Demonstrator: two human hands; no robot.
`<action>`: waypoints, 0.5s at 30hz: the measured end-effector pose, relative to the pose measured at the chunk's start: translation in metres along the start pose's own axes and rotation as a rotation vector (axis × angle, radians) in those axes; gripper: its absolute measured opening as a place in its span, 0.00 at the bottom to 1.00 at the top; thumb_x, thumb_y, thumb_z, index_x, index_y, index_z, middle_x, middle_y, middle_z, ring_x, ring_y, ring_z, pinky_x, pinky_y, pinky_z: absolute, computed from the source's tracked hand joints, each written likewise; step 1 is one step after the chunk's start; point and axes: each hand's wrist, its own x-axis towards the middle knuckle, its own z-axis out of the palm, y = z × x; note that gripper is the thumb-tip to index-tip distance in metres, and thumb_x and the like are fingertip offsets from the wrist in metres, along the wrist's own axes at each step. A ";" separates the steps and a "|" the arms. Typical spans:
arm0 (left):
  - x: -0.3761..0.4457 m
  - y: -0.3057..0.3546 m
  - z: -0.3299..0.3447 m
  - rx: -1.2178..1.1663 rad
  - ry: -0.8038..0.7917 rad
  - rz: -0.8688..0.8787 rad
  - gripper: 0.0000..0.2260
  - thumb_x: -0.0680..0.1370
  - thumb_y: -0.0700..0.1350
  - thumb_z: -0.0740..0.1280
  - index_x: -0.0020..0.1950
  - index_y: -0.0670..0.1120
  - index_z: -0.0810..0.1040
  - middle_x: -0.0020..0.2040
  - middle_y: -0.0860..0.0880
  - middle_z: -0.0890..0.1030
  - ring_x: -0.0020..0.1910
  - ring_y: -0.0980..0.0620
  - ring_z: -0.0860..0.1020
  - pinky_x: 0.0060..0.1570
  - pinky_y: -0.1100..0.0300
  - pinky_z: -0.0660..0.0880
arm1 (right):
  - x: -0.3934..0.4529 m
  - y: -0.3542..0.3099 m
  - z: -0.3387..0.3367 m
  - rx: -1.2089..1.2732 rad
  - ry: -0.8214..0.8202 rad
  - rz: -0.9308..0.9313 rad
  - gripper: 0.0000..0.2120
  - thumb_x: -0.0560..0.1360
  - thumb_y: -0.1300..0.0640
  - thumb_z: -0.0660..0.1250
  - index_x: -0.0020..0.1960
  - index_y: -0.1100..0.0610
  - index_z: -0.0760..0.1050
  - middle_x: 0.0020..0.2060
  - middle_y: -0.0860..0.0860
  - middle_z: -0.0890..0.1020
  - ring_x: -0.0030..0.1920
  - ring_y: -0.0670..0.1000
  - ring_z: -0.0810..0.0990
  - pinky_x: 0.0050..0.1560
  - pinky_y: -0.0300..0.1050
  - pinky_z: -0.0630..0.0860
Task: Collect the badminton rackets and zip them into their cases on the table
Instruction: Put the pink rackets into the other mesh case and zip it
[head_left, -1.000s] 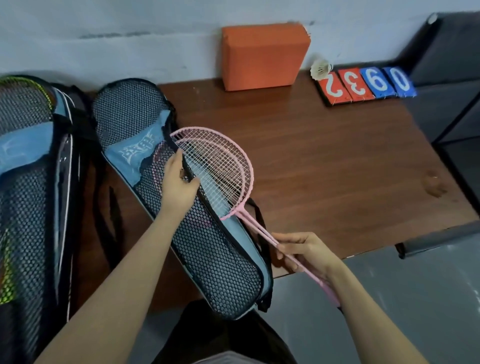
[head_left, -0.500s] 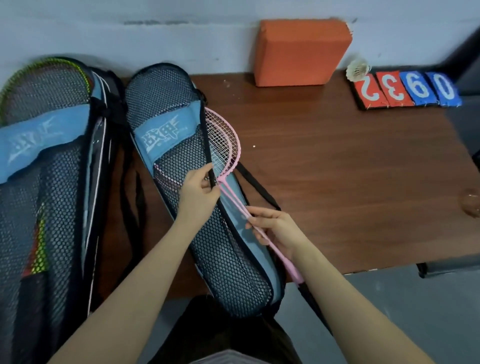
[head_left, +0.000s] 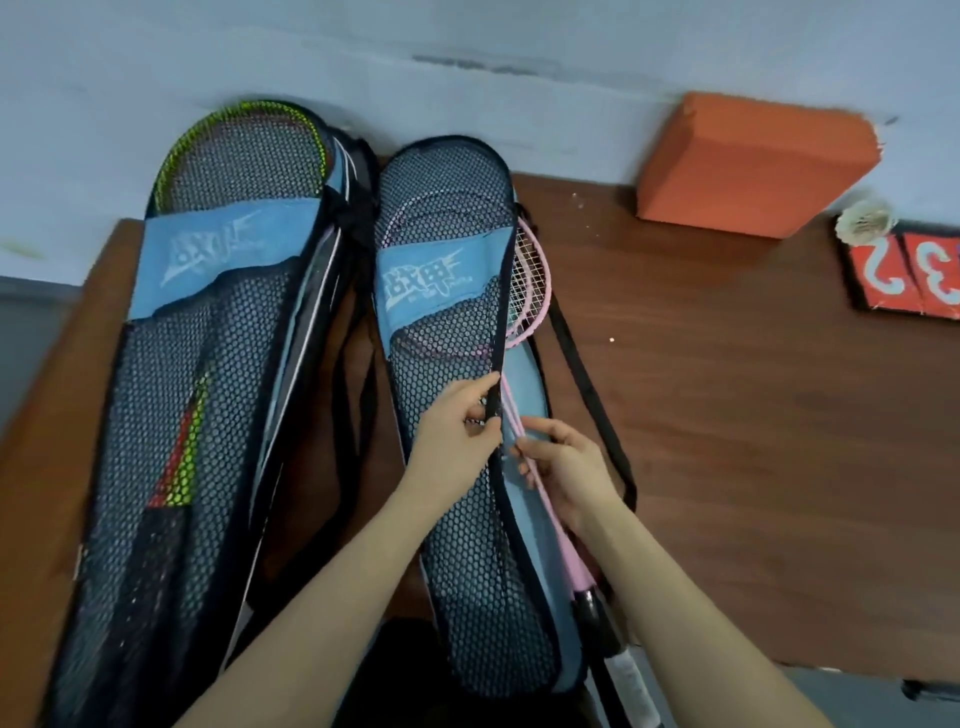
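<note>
Your left hand (head_left: 457, 431) pinches the black-bound open edge of the right-hand case, a black mesh racket case with a blue band (head_left: 447, 364), lifting that flap just above the pink shafts. Your right hand (head_left: 566, 467) is closed around the thin pink shafts of the pink-framed badminton rackets (head_left: 535, 291), just beside the left hand. The racket heads lie mostly inside the case, showing through the mesh, with one side of the frames protruding past the open edge; the handle ends, pink then black and white, extend beyond the case's near end. The case lies lengthwise on the brown wooden table (head_left: 727, 415). To its left, touching it, lies a second mesh case with a blue band (head_left: 208, 338) holding a green-framed racket (head_left: 208, 130). An orange foam block (head_left: 753, 161), a white shuttlecock (head_left: 865, 221) and a red number card board (head_left: 909, 273) stand along the far right.
</note>
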 end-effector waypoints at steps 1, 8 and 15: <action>0.000 -0.001 0.001 -0.023 0.003 -0.003 0.22 0.75 0.32 0.64 0.67 0.46 0.71 0.54 0.51 0.72 0.47 0.58 0.74 0.48 0.76 0.70 | -0.001 -0.001 -0.001 -0.022 0.012 -0.027 0.11 0.73 0.72 0.64 0.54 0.65 0.75 0.27 0.56 0.81 0.22 0.49 0.74 0.23 0.38 0.70; 0.020 0.019 0.014 -0.055 -0.049 0.057 0.25 0.73 0.29 0.61 0.68 0.46 0.71 0.70 0.50 0.67 0.60 0.43 0.73 0.56 0.56 0.73 | -0.014 0.002 -0.016 -0.144 0.019 -0.138 0.14 0.74 0.68 0.67 0.59 0.66 0.77 0.31 0.58 0.81 0.25 0.50 0.73 0.27 0.40 0.71; 0.038 0.032 0.008 -0.127 -0.262 0.167 0.25 0.72 0.28 0.61 0.66 0.48 0.73 0.66 0.48 0.72 0.37 0.59 0.71 0.39 0.67 0.70 | -0.020 -0.005 -0.031 -0.048 0.077 -0.147 0.14 0.72 0.71 0.66 0.57 0.66 0.77 0.29 0.57 0.80 0.23 0.49 0.72 0.24 0.39 0.70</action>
